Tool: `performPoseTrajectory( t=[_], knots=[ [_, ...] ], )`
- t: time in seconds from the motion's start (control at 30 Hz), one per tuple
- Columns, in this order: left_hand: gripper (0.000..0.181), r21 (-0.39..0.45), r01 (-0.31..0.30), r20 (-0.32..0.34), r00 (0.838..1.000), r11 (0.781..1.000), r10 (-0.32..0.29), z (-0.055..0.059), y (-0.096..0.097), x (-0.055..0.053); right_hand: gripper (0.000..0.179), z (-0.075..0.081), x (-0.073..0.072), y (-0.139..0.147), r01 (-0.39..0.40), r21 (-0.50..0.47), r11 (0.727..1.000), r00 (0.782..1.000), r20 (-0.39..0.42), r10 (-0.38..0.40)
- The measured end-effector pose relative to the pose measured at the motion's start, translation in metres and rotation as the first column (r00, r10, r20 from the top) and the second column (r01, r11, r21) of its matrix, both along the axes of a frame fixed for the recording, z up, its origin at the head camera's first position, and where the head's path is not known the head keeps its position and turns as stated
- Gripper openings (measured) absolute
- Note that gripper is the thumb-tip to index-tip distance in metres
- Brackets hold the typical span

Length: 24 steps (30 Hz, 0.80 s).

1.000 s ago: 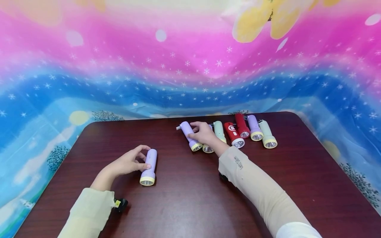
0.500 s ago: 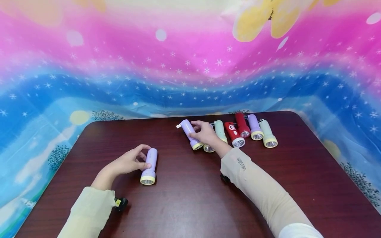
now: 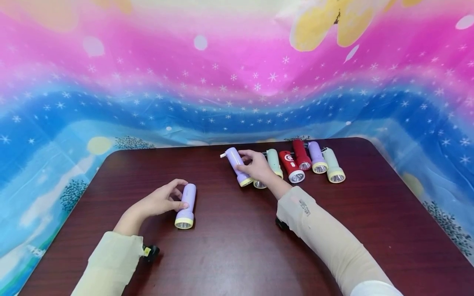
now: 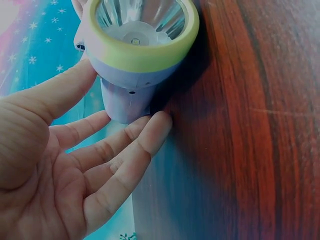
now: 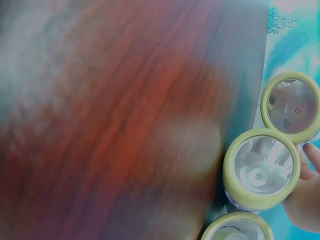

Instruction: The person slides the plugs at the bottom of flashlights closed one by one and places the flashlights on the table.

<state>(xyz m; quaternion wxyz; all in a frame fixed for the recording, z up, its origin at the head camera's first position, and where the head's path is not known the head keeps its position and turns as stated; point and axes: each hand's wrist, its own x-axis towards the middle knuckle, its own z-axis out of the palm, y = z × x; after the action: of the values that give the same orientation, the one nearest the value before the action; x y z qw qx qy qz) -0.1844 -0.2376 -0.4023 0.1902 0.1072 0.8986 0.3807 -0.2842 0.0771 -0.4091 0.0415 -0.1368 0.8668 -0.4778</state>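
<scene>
My left hand (image 3: 161, 200) grips a lilac flashlight (image 3: 188, 200) with a yellow rim, thumb on its near side. It lies on the table, lens toward me; the left wrist view shows its yellow rim (image 4: 142, 62) close up, with fingers behind the head. Farther back, my right hand (image 3: 257, 166) holds a second lilac flashlight (image 3: 237, 165) between thumb and fingers. A small white prong (image 3: 223, 155) sticks out at its back end. Beneath that hand lies another yellow-rimmed flashlight (image 3: 260, 183), mostly hidden; its lens (image 5: 260, 170) shows in the right wrist view.
Right of my right hand lie a mint flashlight (image 3: 273, 161), a red one with a white rim (image 3: 290, 166), a dark red one (image 3: 301, 155), a lilac one (image 3: 316, 156) and a pale green one (image 3: 333, 164). A patterned cloth (image 3: 237, 115) hangs behind the dark wooden table (image 3: 229, 246).
The flashlight in my right hand has shifted and turned slightly, so less of its lens shows and its prong looks whiter. My left hand keeps its grip in the same place.
</scene>
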Motion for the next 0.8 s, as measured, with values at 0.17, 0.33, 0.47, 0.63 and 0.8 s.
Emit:
performPoseTrajectory(
  t=[0.17, 0.33, 0.47, 0.63, 0.8],
  knots=[
    [0.069, 0.014, 0.007, -0.005, 1.000, 1.000, -0.007, -0.001, -0.001, -0.001, 0.056, -0.001, 0.003, 0.001, -0.003, -0.045, 0.999, 1.000, 0.005, 0.003],
    [0.068, 0.023, 0.012, -0.009, 1.000, 1.000, -0.012, -0.002, -0.002, -0.001, 0.056, 0.000, 0.007, 0.003, -0.005, -0.076, 0.997, 1.000, 0.018, 0.006],
    [0.069, 0.022, 0.008, -0.011, 1.000, 1.000, -0.008, -0.002, -0.002, -0.001, 0.056, 0.003, 0.012, 0.004, -0.006, -0.093, 0.996, 1.000, 0.020, 0.007],
    [0.069, 0.026, 0.006, -0.006, 1.000, 1.000, -0.006, -0.001, -0.002, 0.001, 0.055, 0.006, 0.018, 0.005, 0.004, -0.121, 0.993, 1.000, 0.027, 0.000],
    [0.068, 0.011, 0.014, -0.032, 0.999, 1.000, -0.014, -0.001, -0.002, 0.001, 0.055, 0.009, 0.022, 0.006, 0.011, -0.129, 0.992, 1.000, 0.015, -0.009]
  ],
)
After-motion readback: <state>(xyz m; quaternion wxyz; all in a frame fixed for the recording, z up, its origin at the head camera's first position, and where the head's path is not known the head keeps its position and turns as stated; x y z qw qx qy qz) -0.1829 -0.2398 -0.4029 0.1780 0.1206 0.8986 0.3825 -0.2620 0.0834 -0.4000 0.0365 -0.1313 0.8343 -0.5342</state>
